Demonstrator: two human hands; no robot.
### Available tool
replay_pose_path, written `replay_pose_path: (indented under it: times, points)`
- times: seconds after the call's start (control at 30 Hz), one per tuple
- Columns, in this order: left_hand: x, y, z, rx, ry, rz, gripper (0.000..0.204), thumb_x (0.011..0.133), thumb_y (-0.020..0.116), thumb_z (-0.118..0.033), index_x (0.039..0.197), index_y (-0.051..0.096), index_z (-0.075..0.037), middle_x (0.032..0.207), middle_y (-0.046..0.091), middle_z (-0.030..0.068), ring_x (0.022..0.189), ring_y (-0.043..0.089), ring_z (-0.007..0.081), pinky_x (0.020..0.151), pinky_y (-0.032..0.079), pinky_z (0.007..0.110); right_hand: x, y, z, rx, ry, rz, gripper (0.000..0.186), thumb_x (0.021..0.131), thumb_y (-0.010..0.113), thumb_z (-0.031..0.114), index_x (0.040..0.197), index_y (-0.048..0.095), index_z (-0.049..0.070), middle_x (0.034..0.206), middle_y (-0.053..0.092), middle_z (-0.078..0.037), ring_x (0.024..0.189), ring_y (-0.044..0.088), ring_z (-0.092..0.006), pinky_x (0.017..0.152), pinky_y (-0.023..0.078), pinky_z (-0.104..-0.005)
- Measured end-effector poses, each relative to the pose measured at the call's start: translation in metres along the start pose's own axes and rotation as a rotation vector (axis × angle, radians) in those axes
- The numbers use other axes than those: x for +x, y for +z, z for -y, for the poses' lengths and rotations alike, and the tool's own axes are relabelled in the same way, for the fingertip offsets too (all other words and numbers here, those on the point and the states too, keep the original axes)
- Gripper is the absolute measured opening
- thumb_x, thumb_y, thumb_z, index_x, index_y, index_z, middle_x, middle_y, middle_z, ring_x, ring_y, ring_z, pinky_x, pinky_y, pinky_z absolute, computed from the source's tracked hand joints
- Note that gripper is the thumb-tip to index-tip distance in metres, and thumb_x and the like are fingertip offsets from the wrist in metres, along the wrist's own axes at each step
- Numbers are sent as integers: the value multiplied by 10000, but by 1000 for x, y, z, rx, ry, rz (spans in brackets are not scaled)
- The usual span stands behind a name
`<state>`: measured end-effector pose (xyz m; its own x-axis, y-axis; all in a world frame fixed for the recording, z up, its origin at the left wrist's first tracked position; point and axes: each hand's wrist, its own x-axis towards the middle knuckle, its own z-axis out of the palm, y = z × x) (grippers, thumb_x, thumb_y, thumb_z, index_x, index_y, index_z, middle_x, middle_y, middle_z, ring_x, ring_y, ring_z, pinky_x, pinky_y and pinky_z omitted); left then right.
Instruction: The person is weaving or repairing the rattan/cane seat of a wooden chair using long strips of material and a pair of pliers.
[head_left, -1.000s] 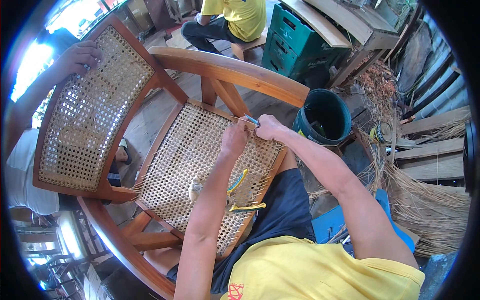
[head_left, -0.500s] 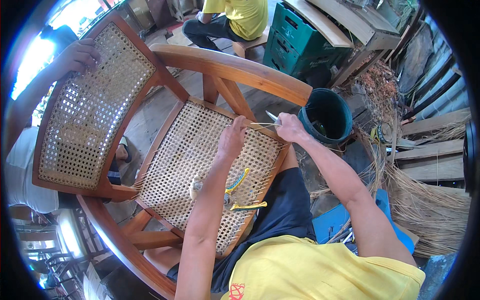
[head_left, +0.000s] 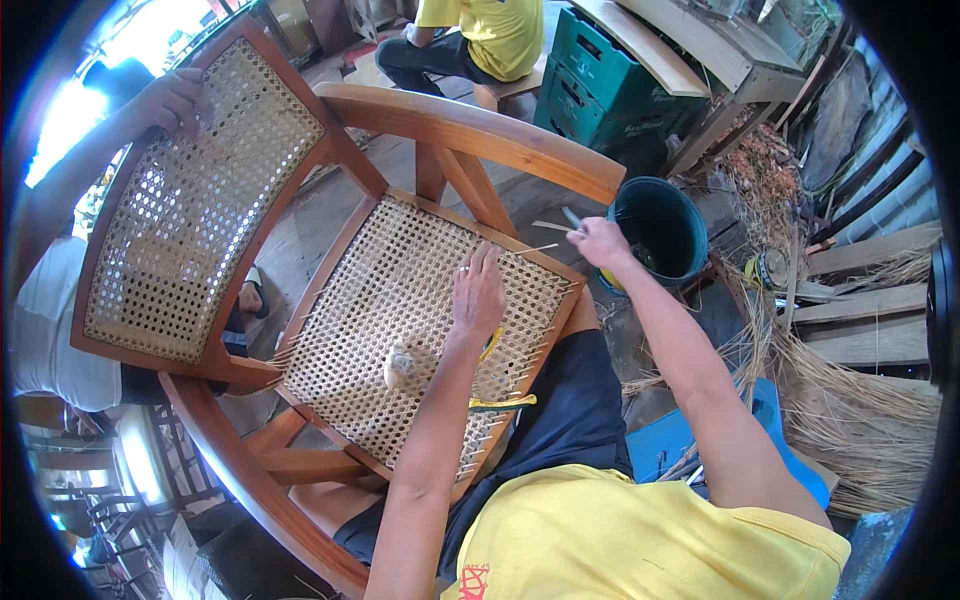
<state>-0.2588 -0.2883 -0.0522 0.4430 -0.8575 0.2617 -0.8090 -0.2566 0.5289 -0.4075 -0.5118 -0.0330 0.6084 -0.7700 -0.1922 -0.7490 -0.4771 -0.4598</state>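
Observation:
A wooden armchair with a woven cane seat point(head_left: 350, 300) is tilted in front of me, loose strand ends sticking out along its edges. My left hand point(head_left: 478, 295), a ring on one finger, lies on the weave with its fingers stretched out. Just beyond its fingertips a pale cane strand end point(head_left: 540, 248) stands out near the seat's edge. My right hand point(head_left: 602, 244) is closed around a small knife, its blade point(head_left: 572, 217) pointing up and left. A short cane strip point(head_left: 550, 226) also sticks out from that hand. Yellow-handled pliers point(head_left: 502, 404) lie on the seat, partly under my left forearm.
A small pale lump point(head_left: 398, 366) sits on the seat. Another person's hand point(head_left: 175, 100) rests on the cane backrest point(head_left: 205, 200). Beyond my right hand stands a dark green bucket point(head_left: 680, 215). Green crates point(head_left: 590, 85), a seated person point(head_left: 490, 40) and cane bundles point(head_left: 850, 420) surround the chair.
The strand stretched between my hands is now parted. My right hand has moved slightly right with the knife and a strip; my left hand has lowered and its fingers have loosened.

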Motion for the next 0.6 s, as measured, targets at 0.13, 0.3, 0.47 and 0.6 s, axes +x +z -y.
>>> replay_pose_path:
  times: [0.13,0.3,0.47,0.6]
  points:
    - [-8,8,-14,155,48,-134,447,939,534,-112,1378,495,-40,1456,463,172,1344,428,401,1114,348,498,-44,-17,-18,307,13,29,441,963,588,454,917,675,24,788,670,-120,786,656,-260,716,503,-390]
    - [-18,-4,-29,87,16,-249,414,955,539,-121,1355,516,-17,1431,457,258,1328,428,439,1095,373,506,-151,-33,-8,1170,350,537,340,988,599,414,833,604,111,573,392,74,468,347,-38,432,277,-248]
    - [-54,-26,-78,-786,-378,-122,381,1036,521,-292,1249,589,17,1117,666,153,1045,628,230,924,485,364,-218,-7,16,1382,374,831,120,929,698,188,920,598,122,602,413,86,480,342,-38,452,243,-229]
    - [-111,-39,-84,-1316,-574,131,431,1053,489,-366,1178,640,18,934,685,63,904,628,118,811,496,279,-218,29,63,1382,307,1117,84,921,661,154,889,587,132,597,407,77,471,340,-52,443,240,-237]
